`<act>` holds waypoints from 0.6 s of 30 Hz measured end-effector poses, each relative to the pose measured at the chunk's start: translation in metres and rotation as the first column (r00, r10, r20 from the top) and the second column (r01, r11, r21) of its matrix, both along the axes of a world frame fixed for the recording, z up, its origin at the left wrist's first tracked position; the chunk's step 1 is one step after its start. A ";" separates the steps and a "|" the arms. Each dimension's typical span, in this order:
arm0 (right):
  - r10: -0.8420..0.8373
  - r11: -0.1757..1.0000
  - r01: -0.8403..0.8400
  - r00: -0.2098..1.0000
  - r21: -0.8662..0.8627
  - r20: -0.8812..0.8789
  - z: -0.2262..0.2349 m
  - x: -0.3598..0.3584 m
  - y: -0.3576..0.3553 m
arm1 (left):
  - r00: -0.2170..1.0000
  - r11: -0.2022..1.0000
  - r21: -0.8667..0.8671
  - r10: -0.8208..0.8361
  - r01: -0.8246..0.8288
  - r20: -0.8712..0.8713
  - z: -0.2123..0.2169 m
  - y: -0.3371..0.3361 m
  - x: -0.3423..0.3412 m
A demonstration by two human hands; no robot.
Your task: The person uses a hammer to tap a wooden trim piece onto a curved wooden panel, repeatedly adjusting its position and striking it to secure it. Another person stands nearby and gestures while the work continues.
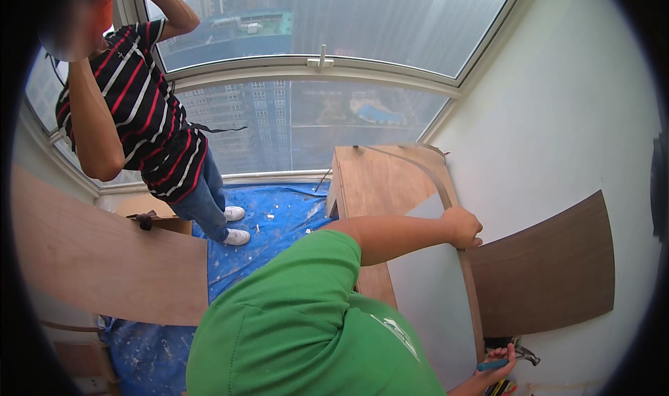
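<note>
My left arm reaches across to the right, and my left hand is closed at the edge of a wooden cabinet, on a long thin wooden strip that runs along that edge. Lower right, my right hand grips a claw hammer by its blue handle; its metal head points toward the wall. The wooden cabinet has a pale grey-white sheet lying over part of its surface. Beside the strip, a dark brown wood panel sticks out toward the wall.
A person in a striped shirt stands at the left by the large window, arms raised. Blue plastic sheeting with scattered debris covers the floor. A large plywood sheet lies at the left, near a cardboard box. A pale wall bounds the right.
</note>
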State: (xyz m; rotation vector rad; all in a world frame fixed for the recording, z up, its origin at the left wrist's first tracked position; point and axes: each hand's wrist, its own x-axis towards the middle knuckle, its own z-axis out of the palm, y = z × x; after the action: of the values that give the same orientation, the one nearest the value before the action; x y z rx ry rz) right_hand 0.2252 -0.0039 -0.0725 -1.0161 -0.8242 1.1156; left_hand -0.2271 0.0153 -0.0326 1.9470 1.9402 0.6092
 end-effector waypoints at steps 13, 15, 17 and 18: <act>0.018 0.999 -0.018 1.000 0.045 0.004 -0.010 -0.007 0.001 | 1.000 1.000 0.004 0.006 -0.006 -0.004 0.000 0.001 -0.005; 0.019 0.999 -0.019 1.000 0.046 0.002 -0.008 -0.006 0.000 | 1.000 1.000 -0.020 0.014 -0.014 0.008 0.002 0.000 -0.004; 0.019 0.999 -0.018 1.000 0.040 -0.003 -0.007 -0.006 -0.001 | 1.000 1.000 -0.024 0.014 -0.014 0.000 0.002 -0.001 -0.003; 0.018 0.999 -0.018 1.000 0.038 -0.005 -0.006 -0.006 -0.002 | 1.000 0.999 -0.030 0.016 -0.016 0.003 0.003 -0.002 -0.003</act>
State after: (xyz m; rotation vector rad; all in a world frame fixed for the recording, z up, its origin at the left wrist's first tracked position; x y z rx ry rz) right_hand 0.2190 -0.0058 -0.0789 -0.9758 -0.8488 1.1137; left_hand -0.2302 0.0136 -0.0300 1.9134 1.9539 0.5837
